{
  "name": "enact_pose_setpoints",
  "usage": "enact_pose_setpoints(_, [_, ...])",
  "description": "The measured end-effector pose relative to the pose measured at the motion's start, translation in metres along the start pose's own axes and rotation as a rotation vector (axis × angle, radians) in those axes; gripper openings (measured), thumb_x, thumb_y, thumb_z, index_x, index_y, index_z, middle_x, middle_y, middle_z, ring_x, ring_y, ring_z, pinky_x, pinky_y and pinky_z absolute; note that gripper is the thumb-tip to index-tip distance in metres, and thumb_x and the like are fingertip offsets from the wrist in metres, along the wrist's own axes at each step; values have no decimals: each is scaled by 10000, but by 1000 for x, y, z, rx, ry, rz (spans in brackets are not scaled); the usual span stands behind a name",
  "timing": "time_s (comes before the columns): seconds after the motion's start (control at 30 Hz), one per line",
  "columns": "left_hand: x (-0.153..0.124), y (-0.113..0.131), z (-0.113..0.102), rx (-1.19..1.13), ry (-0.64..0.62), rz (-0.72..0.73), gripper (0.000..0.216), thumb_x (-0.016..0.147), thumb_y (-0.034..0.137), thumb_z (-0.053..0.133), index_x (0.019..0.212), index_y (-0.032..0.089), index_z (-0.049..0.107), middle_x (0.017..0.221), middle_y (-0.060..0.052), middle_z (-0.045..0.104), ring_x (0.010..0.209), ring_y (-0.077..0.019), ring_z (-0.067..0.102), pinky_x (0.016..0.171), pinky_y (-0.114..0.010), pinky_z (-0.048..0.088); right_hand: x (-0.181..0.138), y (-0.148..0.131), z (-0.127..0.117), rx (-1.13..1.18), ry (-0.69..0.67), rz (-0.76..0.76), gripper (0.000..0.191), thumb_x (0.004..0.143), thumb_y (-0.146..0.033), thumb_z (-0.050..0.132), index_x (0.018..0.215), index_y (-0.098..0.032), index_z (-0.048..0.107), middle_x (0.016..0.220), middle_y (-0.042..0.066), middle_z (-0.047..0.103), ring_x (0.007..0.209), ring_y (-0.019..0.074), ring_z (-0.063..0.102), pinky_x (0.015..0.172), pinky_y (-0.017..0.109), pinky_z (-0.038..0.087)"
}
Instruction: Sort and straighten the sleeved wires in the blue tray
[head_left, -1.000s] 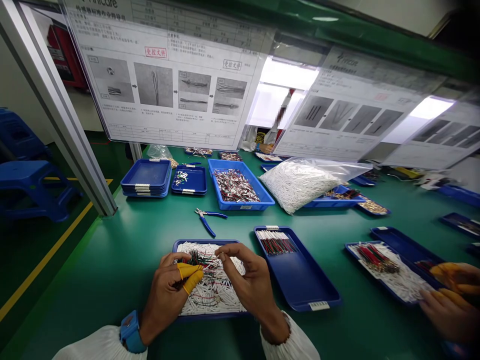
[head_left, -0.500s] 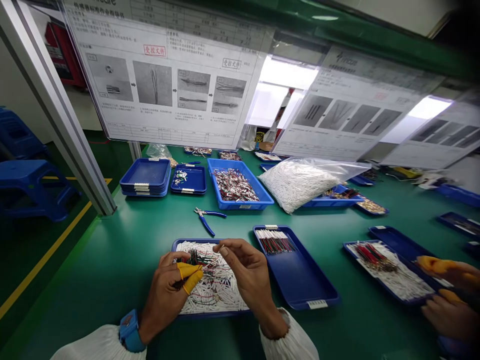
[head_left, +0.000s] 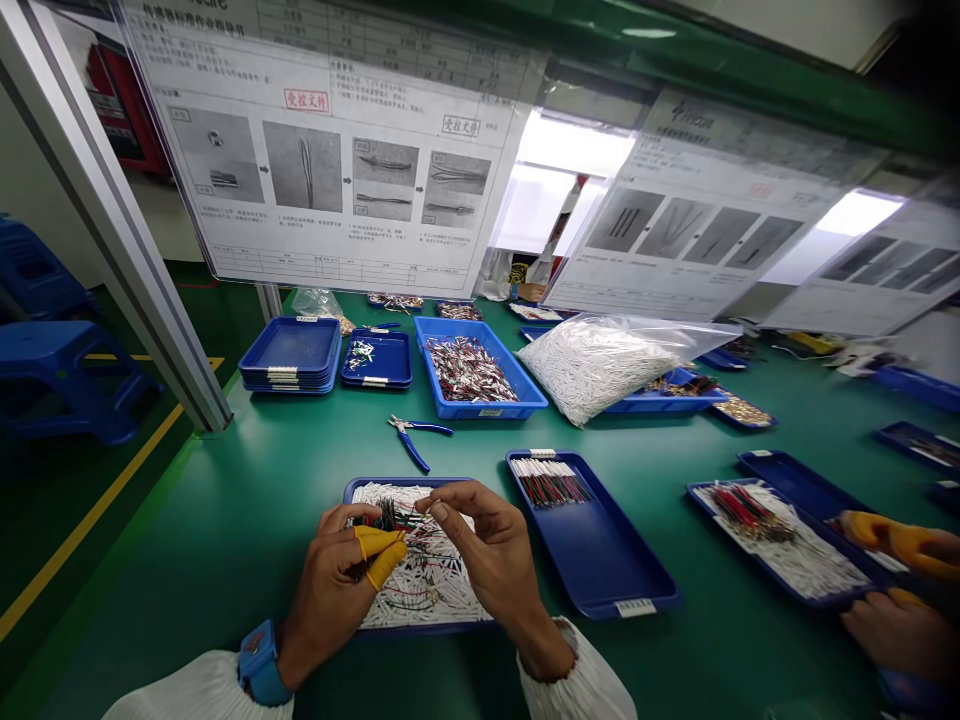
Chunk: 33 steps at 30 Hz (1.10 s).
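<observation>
My left hand (head_left: 337, 575), with yellow finger cots on thumb and forefinger, is closed in a pinch on thin wires (head_left: 403, 534). Opposite it my right hand (head_left: 491, 550) pinches with bare thumb and forefinger; whatever is between these fingertips is too small to make out. Both hands are over a blue tray (head_left: 427, 630) filled with short white tubes (head_left: 450, 595). Red, black and green wires (head_left: 390, 512) lie on those tubes, partly covered by my left hand. To the right, a second blue tray (head_left: 600, 555) holds a neat row of white-ended wires (head_left: 551, 483).
Blue-handled cutters (head_left: 415, 440) lie beyond the tube tray. Further back stand stacked blue trays (head_left: 291, 350), a bin of wire pieces (head_left: 472, 372) and a bag of white tubes (head_left: 600, 370). Instruction sheets (head_left: 337, 170) hang above. At right, a co-worker's hands (head_left: 900, 590) are beside another tray (head_left: 780, 545).
My right hand has shifted slightly left, its fingertips now nearer my left hand. My left hand has hardly moved. The co-worker's upper hand has moved a little right.
</observation>
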<state>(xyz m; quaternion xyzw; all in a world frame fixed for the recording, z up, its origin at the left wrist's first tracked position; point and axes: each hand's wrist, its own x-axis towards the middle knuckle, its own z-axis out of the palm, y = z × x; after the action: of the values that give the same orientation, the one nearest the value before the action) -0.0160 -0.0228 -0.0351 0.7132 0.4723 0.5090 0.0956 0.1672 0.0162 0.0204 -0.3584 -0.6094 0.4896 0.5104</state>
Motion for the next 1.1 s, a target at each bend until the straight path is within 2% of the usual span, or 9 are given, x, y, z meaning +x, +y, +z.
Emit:
enact_pose_setpoints(0.13, [-1,0,-1,4,-11,-13,56,892,241,717,892,271,765,786,6,785,987,-247,681,830,-404,535,1,-2,-8,-84,-29,-38,187,925,-358,685,1052,-235,747,1033,76,769,1014,258,698,919,408,531])
enact_pose_setpoints(0.23, [-1,0,-1,8,-14,-28,57,895,254,714,889,264,770,773,-8,780,991,-255,681,842,-413,540,8,2,-25,-204,46,-62,253,939,-391,653,1130,-243,729,1105,83,755,1057,275,681,938,436,520])
enact_pose_setpoints(0.33, [-2,-1,0,-3,-6,-34,66,897,254,712,858,254,766,739,-12,769,981,-256,683,837,-412,548,16,13,-46,-464,58,-73,199,929,-370,650,1003,-225,763,977,82,766,908,267,691,826,414,534])
enact_pose_setpoints(0.43, [-2,-2,1,-15,-7,-31,58,893,245,716,869,256,768,737,-11,768,985,-254,682,831,-409,555,19,27,-60,-781,-73,-94,137,909,-266,648,926,-232,780,860,69,745,807,258,658,748,393,509])
enact_pose_setpoints(0.57, [-4,-3,2,-29,-16,-35,64,892,243,718,895,262,779,757,-15,774,991,-251,684,830,-404,562,17,39,-54,-1070,-183,-117,159,885,-155,674,972,-221,789,901,88,723,866,274,644,817,397,478])
enact_pose_setpoints(0.7, [-4,-4,1,-37,-34,-39,64,888,243,725,911,263,782,782,-18,780,1016,-252,679,844,-403,562,17,39,-40,-1201,-206,-105,151,895,-138,676,946,-218,794,897,88,714,859,273,631,813,385,455])
enact_pose_setpoints(0.9, [-2,-4,2,-30,-9,-16,64,882,236,727,900,265,782,776,-8,779,973,-241,686,812,-384,565,19,39,-44,-996,-165,-61,143,876,-107,666,835,-202,764,834,60,716,826,249,625,793,372,460])
enact_pose_setpoints(1.0, [-2,-3,2,-28,-10,-22,61,882,232,729,890,268,777,751,0,773,976,-243,684,816,-386,560,19,37,-51,-763,-91,-27,106,883,-194,672,819,-207,756,817,52,715,776,232,614,741,361,457])
enact_pose_setpoints(1.1, [-2,-2,1,-22,-15,-30,53,880,232,733,888,269,770,738,8,768,991,-248,679,837,-398,550,17,31,-51,-404,-34,74,155,886,-338,695,841,-201,752,815,44,726,745,211,616,701,338,462])
